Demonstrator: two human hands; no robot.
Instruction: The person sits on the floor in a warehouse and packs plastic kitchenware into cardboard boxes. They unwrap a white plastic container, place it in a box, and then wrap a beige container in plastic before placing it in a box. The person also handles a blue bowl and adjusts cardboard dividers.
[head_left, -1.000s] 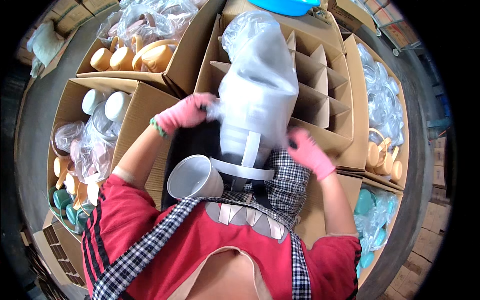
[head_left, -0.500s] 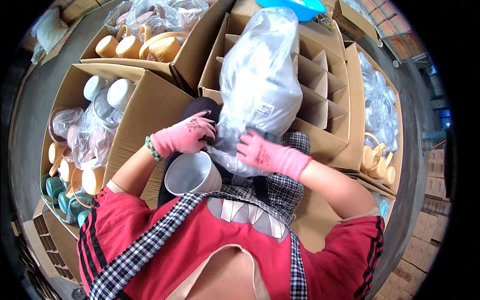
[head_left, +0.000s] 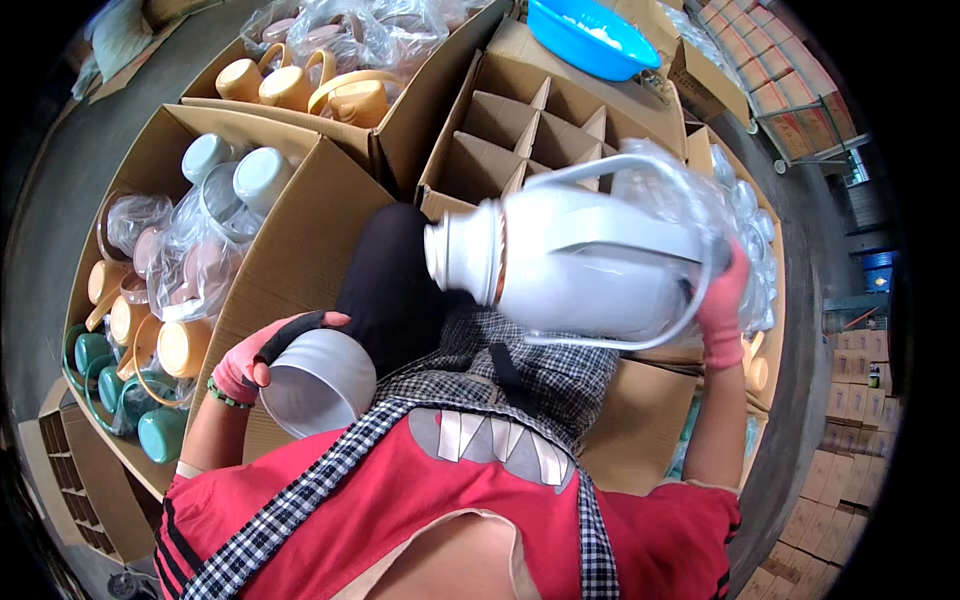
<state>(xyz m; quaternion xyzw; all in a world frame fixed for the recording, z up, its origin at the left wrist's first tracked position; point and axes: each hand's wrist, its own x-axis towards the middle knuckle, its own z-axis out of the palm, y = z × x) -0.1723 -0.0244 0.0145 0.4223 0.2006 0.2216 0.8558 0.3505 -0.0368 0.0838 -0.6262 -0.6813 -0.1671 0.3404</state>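
My left hand (head_left: 262,362), in a pink and black glove, is closed on the rim and side of a white cup-shaped lid (head_left: 322,388) near my lap. Above my thighs a white thermos jug (head_left: 600,245) lies sideways in the air, its neck toward the left and its handle on the upper side. At its base end, my right hand (head_left: 722,300) grips it, the fingers partly hidden behind it. A crumpled clear plastic bag (head_left: 690,195) hangs around the jug's base, beside the right hand. The jug is slightly blurred.
A divided carton (head_left: 470,165) stands ahead of me, with a blue basin (head_left: 600,45) behind it. Open cartons at left hold yellow, teal and white lids (head_left: 262,180) and handles. Another carton of bagged parts (head_left: 765,230) stands at right.
The jug has come out of its plastic bag and turned from upright to sideways, swinging right with my right hand. My left hand has moved left and down and taken hold of the white lid.
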